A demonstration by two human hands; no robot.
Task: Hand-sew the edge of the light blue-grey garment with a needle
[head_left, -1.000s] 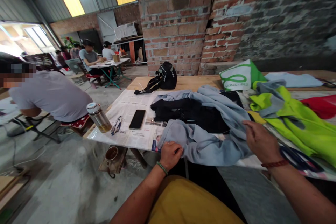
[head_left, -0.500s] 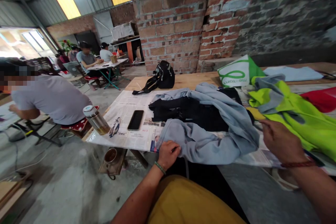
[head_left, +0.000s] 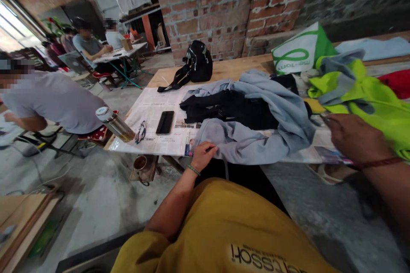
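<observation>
A grey garment (head_left: pixel 278 145) with black cloth (head_left: pixel 230 111) lies crumpled on the newspaper-covered table in front of me. My left hand (head_left: pixel 203 155) is closed at its near edge, fingers curled on the grey cloth. Over the table's right part, my right hand (head_left: pixel 357 136) is raised with thumb and fingers pinched together. Whatever it pinches is too small to make out. Just beyond those fingertips lie a yellow item (head_left: pixel 314 106) and a bright yellow-green garment (head_left: pixel 361 98).
A phone (head_left: pixel 165 123), eyeglasses (head_left: pixel 141 131) and a glass bottle (head_left: pixel 115 124) occupy the table's left end. Behind are a black bag (head_left: pixel 200 62) and a green-and-white bag (head_left: pixel 297 51). A mug (head_left: pixel 140 163) sits on a low stool. Another person (head_left: pixel 60 100) sits at left.
My view has tilted downward, so the table appears higher and more of my yellow shirt shows. My right hand has moved slightly rightward in view; the left stays at the grey cloth.
</observation>
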